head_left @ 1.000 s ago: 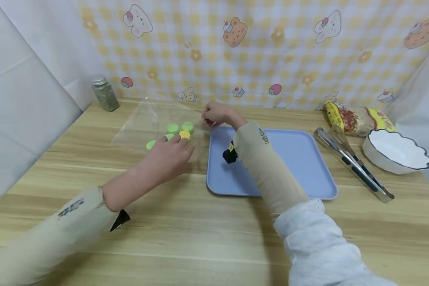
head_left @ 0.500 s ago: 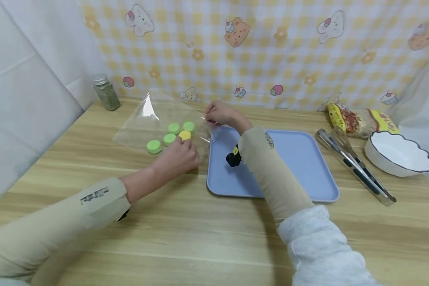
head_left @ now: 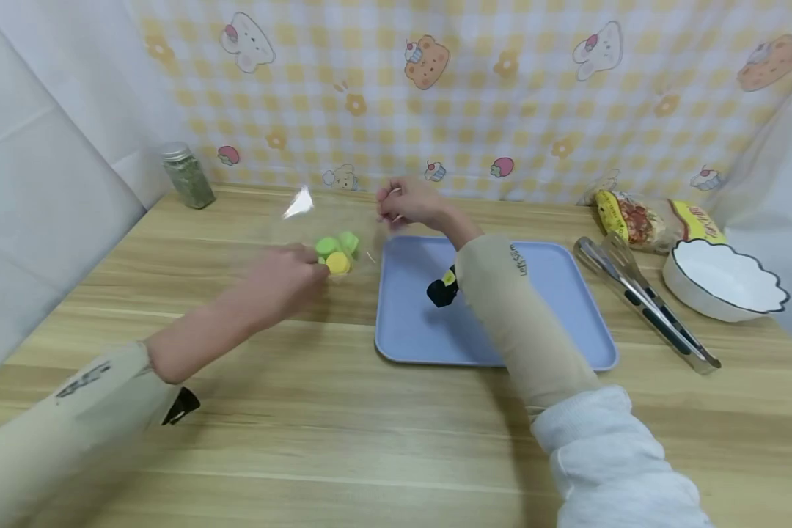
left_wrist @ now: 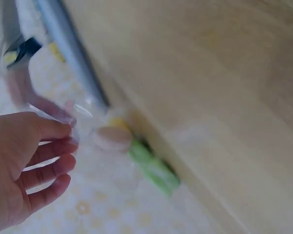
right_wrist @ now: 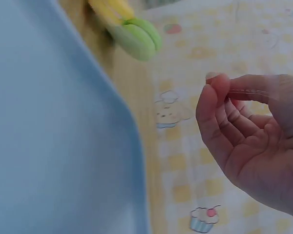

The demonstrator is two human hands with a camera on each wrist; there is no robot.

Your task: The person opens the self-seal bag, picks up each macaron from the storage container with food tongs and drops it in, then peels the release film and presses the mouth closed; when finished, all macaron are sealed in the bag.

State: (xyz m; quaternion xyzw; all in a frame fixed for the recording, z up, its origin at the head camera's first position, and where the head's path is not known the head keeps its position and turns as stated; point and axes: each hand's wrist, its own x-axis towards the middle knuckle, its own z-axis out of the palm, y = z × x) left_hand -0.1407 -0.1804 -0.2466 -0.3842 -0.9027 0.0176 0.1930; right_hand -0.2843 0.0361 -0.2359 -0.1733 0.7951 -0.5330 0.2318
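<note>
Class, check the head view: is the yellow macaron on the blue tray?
No, the yellow macaron is beside the green macarons, left of the tray.

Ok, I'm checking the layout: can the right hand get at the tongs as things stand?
Probably yes: the tongs lie uncovered beside the tray, with nothing blocking the way. The right hand pinches clear plastic, though, so it would likely need freeing first.

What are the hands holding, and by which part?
Clear plastic: the left hand and the right hand each pinch it by an edge; whether at a corner is unclear.
</note>
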